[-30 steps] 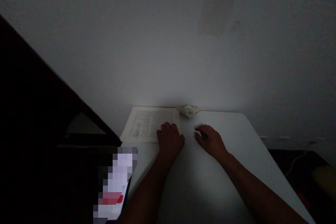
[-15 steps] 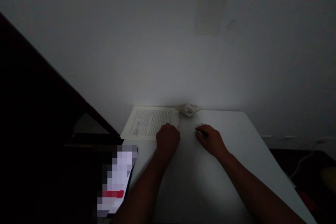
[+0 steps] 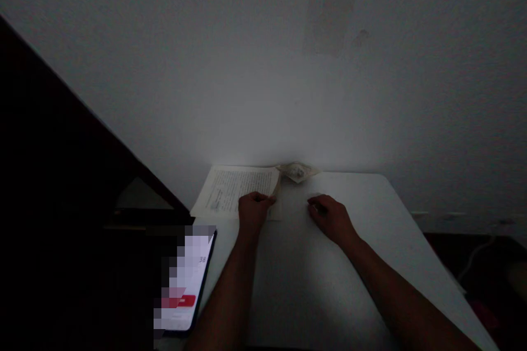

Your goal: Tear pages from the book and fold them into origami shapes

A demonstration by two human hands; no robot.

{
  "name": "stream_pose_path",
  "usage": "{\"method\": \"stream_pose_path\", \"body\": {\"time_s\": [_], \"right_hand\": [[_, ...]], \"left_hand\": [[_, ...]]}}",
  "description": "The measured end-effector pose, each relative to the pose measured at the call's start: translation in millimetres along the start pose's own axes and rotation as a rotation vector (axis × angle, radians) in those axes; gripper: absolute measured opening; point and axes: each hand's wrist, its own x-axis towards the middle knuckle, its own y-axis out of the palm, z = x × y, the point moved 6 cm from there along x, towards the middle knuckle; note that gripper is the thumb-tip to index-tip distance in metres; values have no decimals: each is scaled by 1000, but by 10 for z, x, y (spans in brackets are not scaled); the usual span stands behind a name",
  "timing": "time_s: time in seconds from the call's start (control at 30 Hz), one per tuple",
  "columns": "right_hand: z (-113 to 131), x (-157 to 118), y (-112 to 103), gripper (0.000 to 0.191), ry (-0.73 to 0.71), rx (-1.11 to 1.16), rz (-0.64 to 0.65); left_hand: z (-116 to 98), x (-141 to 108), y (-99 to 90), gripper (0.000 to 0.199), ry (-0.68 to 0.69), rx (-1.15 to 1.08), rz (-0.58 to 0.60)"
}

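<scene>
A printed sheet of paper [image 3: 228,189] lies at the table's far left, its right edge curling up and another pale sheet edge showing beneath. My left hand [image 3: 253,211] is over its lower right part, with thumb and fingers pinched together at the raised edge. My right hand [image 3: 328,219] rests on the table to the right, apart from the paper. Its fingers are curled with the thumb close to the index finger; a faint pale bit shows by the fingertips, too dim to name. Behind, against the wall, sits a crumpled, folded paper piece [image 3: 298,171].
The white table [image 3: 370,197] meets a grey wall [image 3: 247,66] at its far edge. A phone with a lit screen [image 3: 185,279], partly pixelated, lies at the left edge. A dark slanted panel [image 3: 61,120] stands at left. A pale cable [image 3: 477,255] hangs at right.
My left hand has turned from a fist and shifted slightly left, and now pinches at the sheet's right edge, which has lifted and curled. My right hand has hardly moved.
</scene>
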Motion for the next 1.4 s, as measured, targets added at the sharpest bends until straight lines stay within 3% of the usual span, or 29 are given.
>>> {"method": "stream_pose_path", "body": {"time_s": [0.2,0.5,0.7,0.83,0.93,1.1,1.17,1.23,1.3,1.4], "right_hand": [[-28,-5,5,17,21,30,8],[-14,3,12,17,22,13,26],[4,6,1,18,18,29,22],[-5,16,-2,20,31,39,17],[-29,7,-6,20,59,72,10],[-68,-10,11,22,232,300,2],[-54,-16,47,29,368,576,9],[38,-37,119,37,491,993,71],[162,-93,164,40,622,1344,131],[275,-227,140,35,785,1596,138]], "left_hand": [[62,14,-35,34,-56,-305,-134],[55,-16,-129,37,-72,-553,-174],[121,-20,-204,27,27,-618,-336],[55,-69,-312,36,122,-718,-452],[-58,-116,-342,42,177,-761,-458],[-338,-337,-189,40,177,-798,-348],[-486,-487,-32,37,165,-797,-230],[-627,-661,151,32,144,-785,-107],[-774,-835,372,30,134,-781,79],[-926,-1044,629,28,151,-760,259]]}}
